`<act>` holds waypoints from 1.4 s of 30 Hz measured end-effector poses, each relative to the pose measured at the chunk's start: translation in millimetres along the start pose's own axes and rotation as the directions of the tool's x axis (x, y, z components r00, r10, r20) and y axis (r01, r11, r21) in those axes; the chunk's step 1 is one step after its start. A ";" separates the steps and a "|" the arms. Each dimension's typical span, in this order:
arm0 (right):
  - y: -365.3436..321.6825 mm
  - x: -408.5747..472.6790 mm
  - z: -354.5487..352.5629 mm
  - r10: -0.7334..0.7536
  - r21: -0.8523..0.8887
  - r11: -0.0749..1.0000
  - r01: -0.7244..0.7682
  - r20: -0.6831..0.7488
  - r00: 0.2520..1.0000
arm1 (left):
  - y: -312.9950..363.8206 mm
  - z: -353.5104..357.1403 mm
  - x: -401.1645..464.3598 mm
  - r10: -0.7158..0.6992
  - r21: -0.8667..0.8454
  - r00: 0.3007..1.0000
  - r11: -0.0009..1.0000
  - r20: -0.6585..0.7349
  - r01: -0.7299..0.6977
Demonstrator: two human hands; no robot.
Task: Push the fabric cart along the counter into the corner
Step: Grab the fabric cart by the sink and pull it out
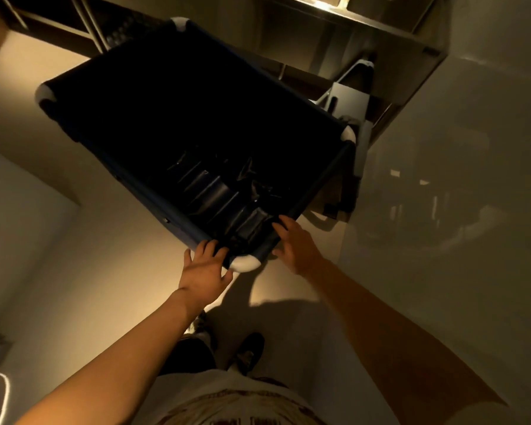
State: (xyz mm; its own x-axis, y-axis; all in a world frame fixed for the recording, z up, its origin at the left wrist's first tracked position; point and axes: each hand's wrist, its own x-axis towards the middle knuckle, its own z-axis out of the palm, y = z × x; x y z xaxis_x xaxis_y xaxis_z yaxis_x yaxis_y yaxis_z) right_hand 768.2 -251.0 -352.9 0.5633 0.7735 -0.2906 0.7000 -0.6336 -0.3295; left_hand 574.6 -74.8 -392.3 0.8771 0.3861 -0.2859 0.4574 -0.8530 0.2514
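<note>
Dark fabric cart (196,124) stands on the floor, turned diagonally, its far end toward the shelving corner. Both hands meet its near white corner cap (246,262): left hand (204,268) with straight fingers pressing the left rail, right hand (293,245) with fingers laid over the right rail, apparently to steer while pushing. Black plastic (227,197) lies inside.

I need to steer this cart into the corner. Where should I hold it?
Hold the cart by the two top rails meeting at the near white corner cap, one hand per rail, from your side. They are firm; the fabric sides would likely give.
</note>
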 end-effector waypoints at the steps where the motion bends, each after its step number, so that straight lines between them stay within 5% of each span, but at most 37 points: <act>1: -2.5 5.4 -0.4 -0.019 0.000 1.000 0.019 -0.010 1.000 | -0.9 0.2 1.6 -0.007 0.007 1.000 1.000 -0.003 0.007; 12: 7.3 58.6 -5.4 -0.033 -0.111 0.993 0.044 0.103 0.994 | -8.9 -9.5 44.9 -0.171 0.036 0.982 0.985 0.076 0.169; 26: -6.8 131.0 -39.0 0.001 -0.236 0.970 0.056 0.235 0.972 | -69.5 -21.7 70.8 -0.190 -0.024 0.981 0.981 0.032 0.191; 42: -62.5 204.0 -46.5 0.010 -0.180 0.983 0.037 0.256 0.967 | -124.8 -58.5 102.7 -0.222 -0.034 0.970 0.973 0.100 0.227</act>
State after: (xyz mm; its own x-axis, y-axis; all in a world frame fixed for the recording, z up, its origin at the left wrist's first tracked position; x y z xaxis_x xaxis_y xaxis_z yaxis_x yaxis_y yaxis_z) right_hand 859.8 -52.8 -349.8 0.4396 0.7365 -0.5141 0.7881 -0.5909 -0.1726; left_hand 616.2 91.9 -398.9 0.7341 0.5288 -0.4260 0.6489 -0.7310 0.2109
